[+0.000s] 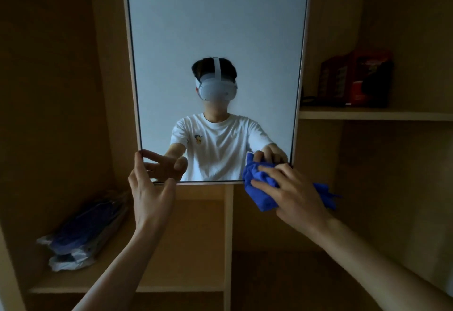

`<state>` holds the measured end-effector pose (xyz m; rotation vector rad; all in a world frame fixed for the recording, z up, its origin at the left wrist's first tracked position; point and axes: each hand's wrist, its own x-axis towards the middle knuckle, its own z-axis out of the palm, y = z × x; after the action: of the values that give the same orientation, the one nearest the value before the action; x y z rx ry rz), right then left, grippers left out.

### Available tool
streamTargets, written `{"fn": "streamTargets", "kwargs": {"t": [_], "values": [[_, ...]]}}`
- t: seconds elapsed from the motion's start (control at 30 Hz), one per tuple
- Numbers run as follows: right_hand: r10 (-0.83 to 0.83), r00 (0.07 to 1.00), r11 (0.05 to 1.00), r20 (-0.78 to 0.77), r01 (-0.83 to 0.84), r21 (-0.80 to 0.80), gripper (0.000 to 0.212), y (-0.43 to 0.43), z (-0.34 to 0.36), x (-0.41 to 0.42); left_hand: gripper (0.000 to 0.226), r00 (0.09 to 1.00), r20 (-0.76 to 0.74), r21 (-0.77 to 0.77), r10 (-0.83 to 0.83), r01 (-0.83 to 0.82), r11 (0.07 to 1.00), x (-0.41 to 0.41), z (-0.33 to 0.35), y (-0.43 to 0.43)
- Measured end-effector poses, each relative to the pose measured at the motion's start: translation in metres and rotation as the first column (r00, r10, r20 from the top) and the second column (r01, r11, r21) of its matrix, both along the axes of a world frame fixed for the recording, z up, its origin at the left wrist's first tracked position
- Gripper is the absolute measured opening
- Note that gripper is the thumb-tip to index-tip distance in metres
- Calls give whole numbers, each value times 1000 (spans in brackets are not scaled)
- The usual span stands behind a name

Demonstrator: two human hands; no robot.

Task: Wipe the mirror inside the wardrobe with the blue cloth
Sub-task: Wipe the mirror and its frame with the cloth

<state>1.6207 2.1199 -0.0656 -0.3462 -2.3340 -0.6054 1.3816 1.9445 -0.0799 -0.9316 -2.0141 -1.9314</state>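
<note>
Under the right hand (291,195), bunched in its curled fingers, the cloth (259,188) sits against the lower right corner of the mirror (215,29). Nearly all the glass lies up and to the left of that hand, the mirror's long axis upright, so the coming strokes likely run upward and across. The left hand (149,188) is spread wide at the lower left corner, a fingertip at the frame, holding nothing. Below both hands are wooden shelves (122,288). A bagged bundle (83,232) lies down-left of the left hand, and red boxes (355,78) stand up-right of the right.
</note>
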Motion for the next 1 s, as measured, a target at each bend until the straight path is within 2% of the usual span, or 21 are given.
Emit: {"fn": "streamTargets", "kwargs": {"t": [0.1,0.23,0.33,0.47,0.6,0.7,0.8,0.87,1.0], "values": [[-2,1000,1000,-9,2,-2,70,0,7,2,87,1000,6,-8,-3,3,1000,-2,1,0],[-82,962,997,-260,81,-13,65,4,61,-3,86,1000,10,-24,7,-7,1000,-3,4,-1],[-54,945,998,-323,62,16,59,12,90,-3,85,1000,0,-23,15,-15,1000,-2,2,-1],[-120,922,993,-367,114,-39,65,11,46,-3,86,1000,2,-30,15,-15,999,-3,1,0],[-120,955,981,-272,71,-182,79,7,-19,1,84,1000,-11,-27,15,-15,1000,-7,2,0],[-115,957,973,-264,56,-223,80,2,-29,0,84,1000,-2,-30,19,-19,999,-6,4,0],[-96,942,970,-322,15,-244,74,-2,-21,-3,84,1000,-1,-36,21,-21,999,-7,5,-2],[-131,897,964,-422,16,-265,66,-4,-11,-5,83,1000,-4,-35,18,-18,999,-8,5,-5],[-235,723,959,-649,62,-278,54,-4,20,-12,83,1000,-8,-44,12,-12,999,-8,7,-6]]}}
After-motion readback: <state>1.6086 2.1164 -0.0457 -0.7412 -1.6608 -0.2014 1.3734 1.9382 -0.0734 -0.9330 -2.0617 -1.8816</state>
